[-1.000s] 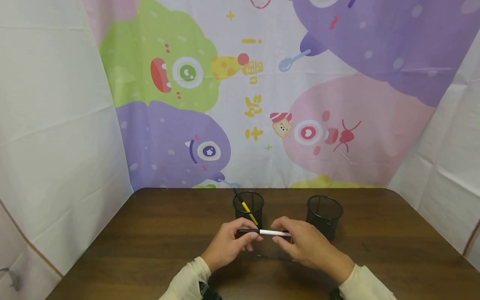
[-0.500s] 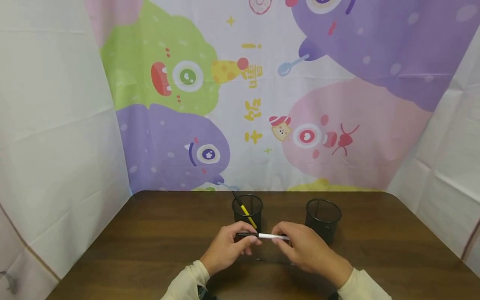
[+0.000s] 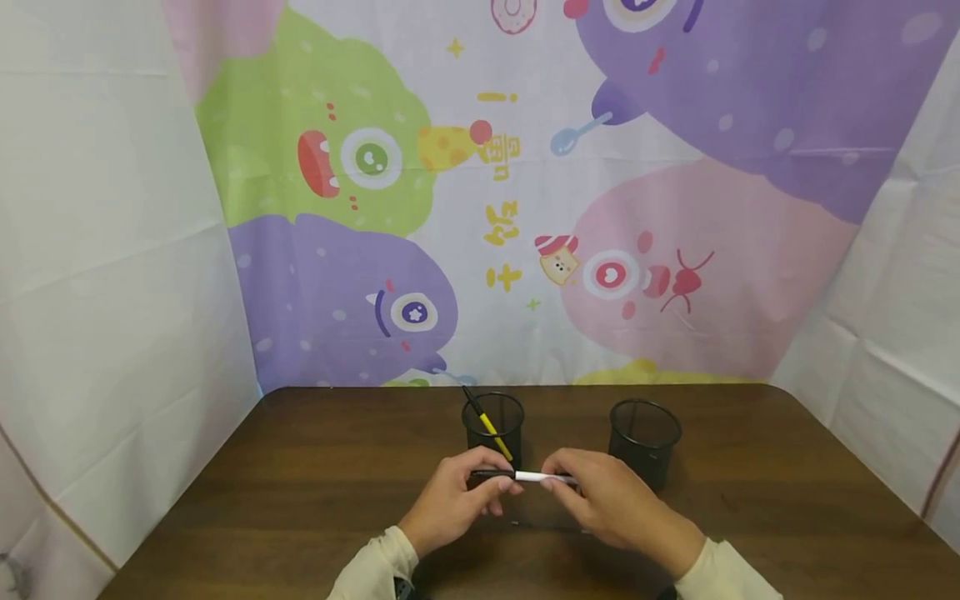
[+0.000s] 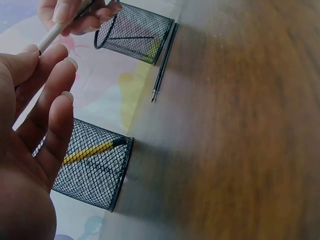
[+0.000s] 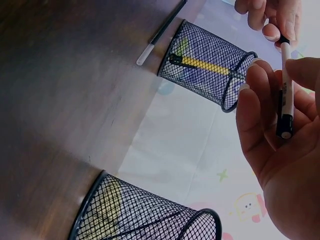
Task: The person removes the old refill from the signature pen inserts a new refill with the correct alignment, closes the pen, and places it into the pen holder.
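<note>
A pen with a white barrel and a black end (image 3: 528,477) is held level between both hands, above the table. My left hand (image 3: 452,493) pinches its black end between thumb and forefinger, the other fingers loosely bent. My right hand (image 3: 611,500) pinches the white barrel; in the right wrist view the pen's clip end (image 5: 284,126) points toward the palm. Below the hands, a thin dark pen refill (image 4: 164,65) lies on the table, its metal tip showing in the left wrist view and a pale end in the right wrist view.
Behind the left hand stands a black mesh pen holder (image 3: 472,433) with a yellow and black pen (image 3: 489,425) leaning in it. A second mesh holder (image 3: 645,454) stands to the right. A patterned cloth (image 3: 360,283) hangs behind the brown table (image 3: 322,467).
My right fingers have moved slightly left along the pen and cover more of its white barrel. The left hand keeps its pinch. The head view has tilted up a little.
</note>
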Motion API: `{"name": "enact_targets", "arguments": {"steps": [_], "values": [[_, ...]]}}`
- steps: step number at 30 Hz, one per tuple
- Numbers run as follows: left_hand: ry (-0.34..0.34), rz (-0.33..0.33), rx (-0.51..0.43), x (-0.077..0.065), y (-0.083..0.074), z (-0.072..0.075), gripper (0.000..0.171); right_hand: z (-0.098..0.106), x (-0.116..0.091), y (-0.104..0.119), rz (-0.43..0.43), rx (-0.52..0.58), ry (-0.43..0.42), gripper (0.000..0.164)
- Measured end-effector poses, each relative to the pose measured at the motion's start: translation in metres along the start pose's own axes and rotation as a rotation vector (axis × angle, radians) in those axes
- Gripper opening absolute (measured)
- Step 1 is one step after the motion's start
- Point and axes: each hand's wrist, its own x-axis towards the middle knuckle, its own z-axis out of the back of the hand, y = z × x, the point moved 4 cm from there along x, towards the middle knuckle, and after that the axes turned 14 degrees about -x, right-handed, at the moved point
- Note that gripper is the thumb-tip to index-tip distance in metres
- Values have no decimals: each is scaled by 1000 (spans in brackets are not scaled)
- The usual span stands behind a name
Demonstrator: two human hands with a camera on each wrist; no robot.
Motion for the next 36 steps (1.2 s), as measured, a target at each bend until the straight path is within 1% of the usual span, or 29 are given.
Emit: {"name": "enact_targets", "arguments": {"steps": [7,11,15,23,25,28,32,36], "values": [[20,-1,-23,1,0,-1,15,-1,0,0,-13,-29,29,4],[37,-13,-29,1,0,-2,14,-1,-2,0,1,-41,18,5],[40,-14,-18,1,0,-2,14,-2,-2,0,12,-40,7,8],[39,-16,-24,0,-1,-2,14,-3,-1,2,11,-15,37,12],[28,-18,-33,0,-2,-2,14,-3,-1,1,-1,0,44,10],[7,-22,-38,-1,-2,-1,15,-2,-1,0,-22,31,48,1],[-5,-28,-33,0,-2,-1,14,0,-1,-3,-27,27,34,15],[-6,-23,-29,0,-3,-1,15,2,0,-4,-25,-7,19,20]]}}
